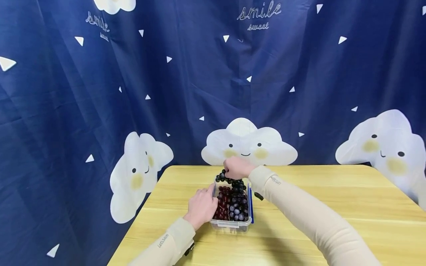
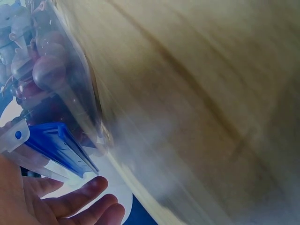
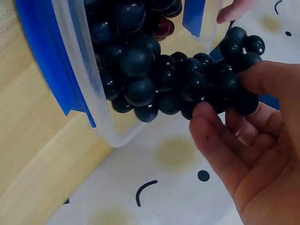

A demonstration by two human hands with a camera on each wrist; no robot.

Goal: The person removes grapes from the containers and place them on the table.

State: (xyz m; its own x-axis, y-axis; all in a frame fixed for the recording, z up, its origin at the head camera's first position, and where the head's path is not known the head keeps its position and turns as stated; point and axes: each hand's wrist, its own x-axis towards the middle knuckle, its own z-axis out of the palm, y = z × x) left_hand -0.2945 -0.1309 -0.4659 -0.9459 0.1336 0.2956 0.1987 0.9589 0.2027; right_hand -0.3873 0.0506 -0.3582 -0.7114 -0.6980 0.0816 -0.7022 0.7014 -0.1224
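Observation:
A bunch of black grapes (image 3: 187, 84) hangs from my right hand (image 1: 237, 168), pinched between thumb and fingers above the far end of the clear plastic box (image 1: 229, 224). Its lower end overlaps the box opening. Inside the box, red grapes (image 1: 222, 207) lie on the left and more dark grapes (image 1: 237, 212) on the right. My left hand (image 1: 202, 205) touches the left rim of the box, its fingers extended. In the left wrist view those fingers (image 2: 77, 199) are spread loosely beside a blue latch flap (image 2: 58, 143).
The box stands on a light wooden table (image 1: 309, 195). Another blue flap (image 1: 252, 207) hangs open along its right side. Behind the table's far edge hangs a dark blue curtain (image 1: 186, 92) printed with white clouds.

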